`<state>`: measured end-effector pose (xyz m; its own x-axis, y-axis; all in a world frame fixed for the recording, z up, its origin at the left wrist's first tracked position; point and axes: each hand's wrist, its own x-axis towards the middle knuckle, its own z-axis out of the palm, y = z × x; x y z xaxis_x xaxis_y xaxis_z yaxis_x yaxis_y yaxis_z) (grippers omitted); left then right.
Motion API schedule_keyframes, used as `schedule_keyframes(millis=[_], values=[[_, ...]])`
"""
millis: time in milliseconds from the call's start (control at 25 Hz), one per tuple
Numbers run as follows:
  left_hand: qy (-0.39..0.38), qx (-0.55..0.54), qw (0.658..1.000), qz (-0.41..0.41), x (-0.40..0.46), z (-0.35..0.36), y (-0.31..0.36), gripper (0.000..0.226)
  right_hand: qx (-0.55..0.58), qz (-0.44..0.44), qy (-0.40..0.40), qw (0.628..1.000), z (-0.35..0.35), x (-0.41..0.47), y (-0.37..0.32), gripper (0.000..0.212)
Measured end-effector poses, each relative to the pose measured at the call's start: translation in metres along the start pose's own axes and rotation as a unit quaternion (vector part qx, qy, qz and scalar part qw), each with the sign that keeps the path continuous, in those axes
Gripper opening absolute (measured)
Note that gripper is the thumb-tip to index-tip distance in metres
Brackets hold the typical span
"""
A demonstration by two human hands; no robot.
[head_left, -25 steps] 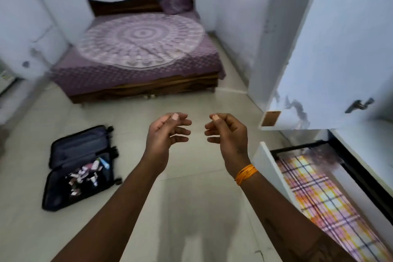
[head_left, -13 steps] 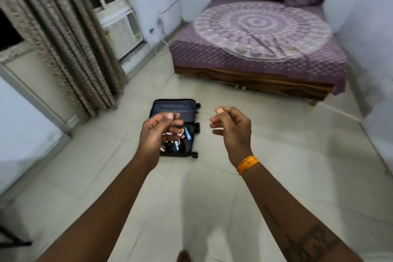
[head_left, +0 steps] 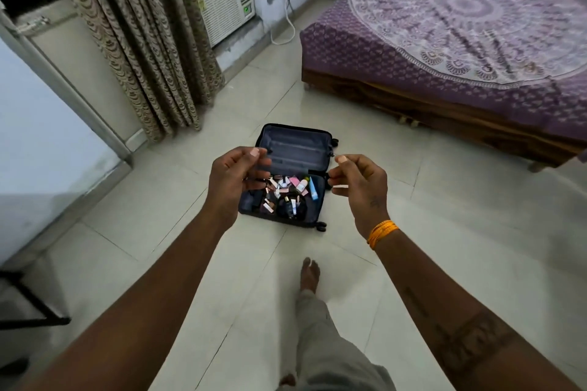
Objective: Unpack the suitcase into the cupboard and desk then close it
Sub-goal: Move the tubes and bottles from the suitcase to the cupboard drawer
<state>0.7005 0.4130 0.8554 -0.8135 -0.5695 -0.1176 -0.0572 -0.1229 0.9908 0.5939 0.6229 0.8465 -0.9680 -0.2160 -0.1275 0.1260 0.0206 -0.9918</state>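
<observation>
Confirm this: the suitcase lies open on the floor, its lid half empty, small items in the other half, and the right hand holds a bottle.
One thing is wrong: the right hand holds nothing; its fingers are loosely curled in the air, as the head view shows. The rest stands: the suitcase lies open on the floor, lid half empty, small items in the other half.

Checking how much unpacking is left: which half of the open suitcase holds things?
The nearer half of the suitcase, cluttered with small bottles and boxes. The far half, towards the curtain, shows only bare lining.
</observation>
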Motion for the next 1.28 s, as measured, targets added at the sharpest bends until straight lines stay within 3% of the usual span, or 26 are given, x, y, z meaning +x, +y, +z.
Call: schedule_keyframes(millis=[400,680,1000,1200,1280], values=[[0.023,0.017,0.993,-0.114,0.23,0.025,-0.067,0.023,-0.012,0.088,-0.013,0.996,0.081,0.228,0.068,0.014],[0.024,0.02,0.978,-0.206,0.367,0.051,-0.165,0.021,-0.009,0.158,0.009,0.987,0.122,0.36,0.16,0.014],[0.005,0.068,0.951,-0.303,0.525,0.051,-0.43,0.016,-0.022,0.238,0.088,0.967,0.146,0.481,0.42,0.011],[0.051,0.133,0.926,-0.35,0.58,0.053,-0.628,0.009,-0.075,0.262,0.105,0.956,0.155,0.518,0.62,0.013],[0.068,0.162,0.911,-0.372,0.593,0.056,-0.688,0.016,-0.111,0.247,0.119,0.955,0.16,0.535,0.683,0.011]])
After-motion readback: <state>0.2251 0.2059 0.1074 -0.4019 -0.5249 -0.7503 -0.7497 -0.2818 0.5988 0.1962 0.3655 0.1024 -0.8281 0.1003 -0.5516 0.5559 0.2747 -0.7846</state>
